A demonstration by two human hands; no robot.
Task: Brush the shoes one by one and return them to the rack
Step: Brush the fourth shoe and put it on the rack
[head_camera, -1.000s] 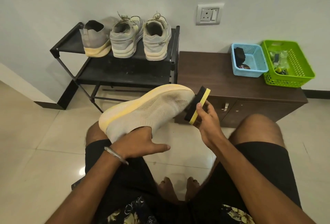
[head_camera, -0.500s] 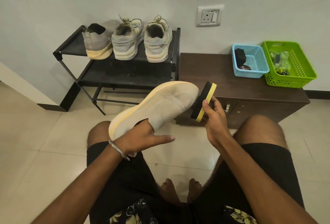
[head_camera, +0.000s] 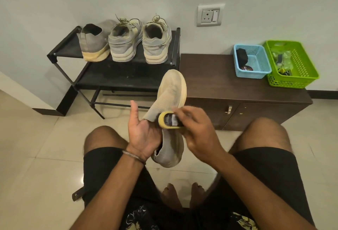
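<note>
Left hand (head_camera: 141, 132) cups the beige knit slip-on shoe (head_camera: 171, 101) (thumb spread); right hand (head_camera: 196, 130) pinches the yellow-backed black brush (head_camera: 169, 122); stroke lightly, toeward.

Even, moderately bright indoor light. Soft shadows under the shoe rack (head_camera: 113, 61) on the wall (head_camera: 54, 0). Dull glare patches on the floor tiles (head_camera: 27, 165). Right hand (head_camera: 197, 130) and brush (head_camera: 170, 120) motion-blurred; the brush label is possibly unreadable for that reason. Wide-angle bowing at frame edges. Background sharp.
</note>
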